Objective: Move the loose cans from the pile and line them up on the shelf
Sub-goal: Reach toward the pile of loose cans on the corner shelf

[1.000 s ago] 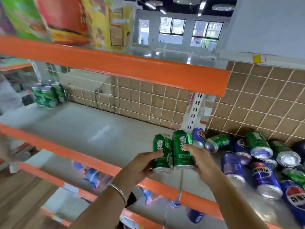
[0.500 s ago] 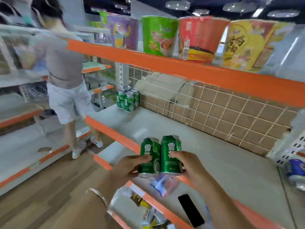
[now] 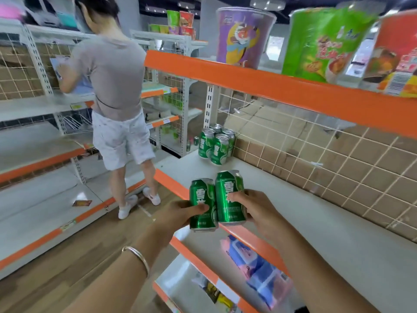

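I carry two upright green cans side by side over the orange front lip of the white shelf (image 3: pixel 316 222). My left hand (image 3: pixel 178 213) grips the left green can (image 3: pixel 202 204). My right hand (image 3: pixel 257 208) grips the right green can (image 3: pixel 229 197). Several green cans (image 3: pixel 215 144) stand grouped upright at the far left end of the same shelf, against the wire grid back. The pile of loose cans is out of view.
An orange-edged upper shelf (image 3: pixel 270 86) with large noodle cups (image 3: pixel 243 37) overhangs the shelf. Blue packets (image 3: pixel 259 265) lie on the shelf below. A person (image 3: pixel 115 86) stands in the aisle to the left, facing another rack.
My view has swung left, away from the pile, with both cans carried leftward along the shelf. The standing group of green cans is now much nearer, and the person has come into view.
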Available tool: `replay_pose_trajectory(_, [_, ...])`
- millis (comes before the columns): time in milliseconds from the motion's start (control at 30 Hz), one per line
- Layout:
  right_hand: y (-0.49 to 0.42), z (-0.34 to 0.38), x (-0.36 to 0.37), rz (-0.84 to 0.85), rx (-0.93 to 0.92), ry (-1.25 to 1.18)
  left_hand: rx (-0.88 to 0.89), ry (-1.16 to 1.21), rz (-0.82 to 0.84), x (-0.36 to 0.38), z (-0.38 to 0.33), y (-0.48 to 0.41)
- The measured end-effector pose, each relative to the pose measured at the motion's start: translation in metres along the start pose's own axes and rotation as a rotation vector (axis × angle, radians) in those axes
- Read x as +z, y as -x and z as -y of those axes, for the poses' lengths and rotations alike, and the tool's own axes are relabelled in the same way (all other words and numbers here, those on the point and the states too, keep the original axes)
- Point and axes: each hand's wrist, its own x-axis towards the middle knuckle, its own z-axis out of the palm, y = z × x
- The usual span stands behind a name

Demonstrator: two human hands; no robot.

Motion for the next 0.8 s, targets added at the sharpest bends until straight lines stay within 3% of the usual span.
replay_pose_trajectory(333, [-0.1,0.016,0.046,-0.056,-0.063,-0.052,0.031,-0.144,-0.029,-0.067,-0.029,-0.109])
replay_pose_trajectory(467, [-0.134,0.01,0.057,-0.108,-0.142,-0.111,0.158,-0.21,-0.017,-0.086,-0.037,-0.154])
replay_pose_trajectory(800, [-0.197,-0.041,0.077,-0.334,-0.305,-0.195,0.304,-0.24,0.3,-0.113,-0.041,-0.243])
